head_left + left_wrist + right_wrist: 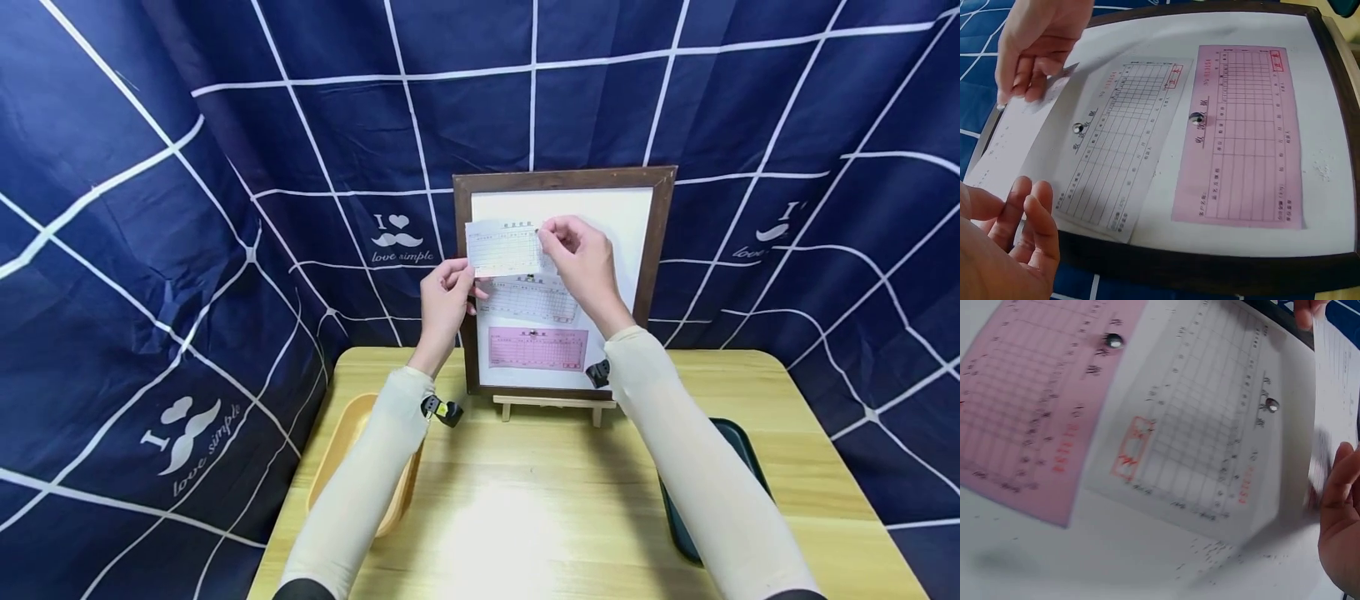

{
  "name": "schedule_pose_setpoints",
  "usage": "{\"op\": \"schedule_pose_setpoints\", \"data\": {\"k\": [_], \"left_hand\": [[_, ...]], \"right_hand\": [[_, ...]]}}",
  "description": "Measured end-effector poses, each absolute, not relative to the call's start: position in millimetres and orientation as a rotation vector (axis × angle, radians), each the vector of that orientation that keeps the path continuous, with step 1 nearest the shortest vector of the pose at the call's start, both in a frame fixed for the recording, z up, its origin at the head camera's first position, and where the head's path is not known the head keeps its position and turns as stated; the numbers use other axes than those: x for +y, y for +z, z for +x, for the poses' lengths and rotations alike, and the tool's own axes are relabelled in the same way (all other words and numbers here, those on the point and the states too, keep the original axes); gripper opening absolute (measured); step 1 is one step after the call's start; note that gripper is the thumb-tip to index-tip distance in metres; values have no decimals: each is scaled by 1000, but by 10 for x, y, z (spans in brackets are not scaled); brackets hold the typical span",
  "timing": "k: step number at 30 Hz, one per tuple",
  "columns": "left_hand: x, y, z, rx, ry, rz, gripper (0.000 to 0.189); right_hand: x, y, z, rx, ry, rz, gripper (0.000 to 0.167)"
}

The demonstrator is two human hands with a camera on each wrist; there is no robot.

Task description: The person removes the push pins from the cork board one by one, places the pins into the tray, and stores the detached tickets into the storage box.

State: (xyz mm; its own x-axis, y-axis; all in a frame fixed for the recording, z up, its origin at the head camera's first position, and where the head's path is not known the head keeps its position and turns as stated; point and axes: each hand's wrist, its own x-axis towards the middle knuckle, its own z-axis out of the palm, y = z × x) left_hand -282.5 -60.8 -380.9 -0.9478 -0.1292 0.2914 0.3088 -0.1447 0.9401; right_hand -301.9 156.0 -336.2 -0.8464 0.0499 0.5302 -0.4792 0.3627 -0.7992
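Observation:
My left hand (446, 302) pinches the lower left corner of a white receipt slip (501, 250) printed with a grid. At the slip's right edge, my right hand (588, 260) holds it between thumb and fingers. The slip is in front of the upper part of a brown-framed whiteboard (607, 217). Below it on the board hang a second white slip (1125, 137) and a pink slip (1241, 144), each with a round silver magnet or pin (1196, 118) near its printed heading. In the right wrist view the held slip (1337, 381) appears nearly edge-on.
The board leans on a small wooden stand (555, 401) on a light wood table (525, 475). A yellow-orange tray (347, 429) lies left, partly behind the left sleeve; a dark green tray (678, 521) lies right, partly behind the right sleeve. Blue curtains (337, 133) surround the table.

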Motion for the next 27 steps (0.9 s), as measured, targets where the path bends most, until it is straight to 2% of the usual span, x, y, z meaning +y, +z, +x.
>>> {"op": "schedule_pose_setpoints", "data": {"k": [11,21,27], "left_hand": [[-809,-3907,-2604,-1761,-2224,-164,9],[-965,-4089,-2418,-1745,-2234,-48,8],[-1051,-4199,-2317,-1751,-2228,-17,9]], "right_hand": [[1655,-3552,-2763,-2098,1571,343,22],[1763,-3759,-2517,-2089,1592,247,18],[1886,-3954,-2401,-2073,1618,252,22]]}}
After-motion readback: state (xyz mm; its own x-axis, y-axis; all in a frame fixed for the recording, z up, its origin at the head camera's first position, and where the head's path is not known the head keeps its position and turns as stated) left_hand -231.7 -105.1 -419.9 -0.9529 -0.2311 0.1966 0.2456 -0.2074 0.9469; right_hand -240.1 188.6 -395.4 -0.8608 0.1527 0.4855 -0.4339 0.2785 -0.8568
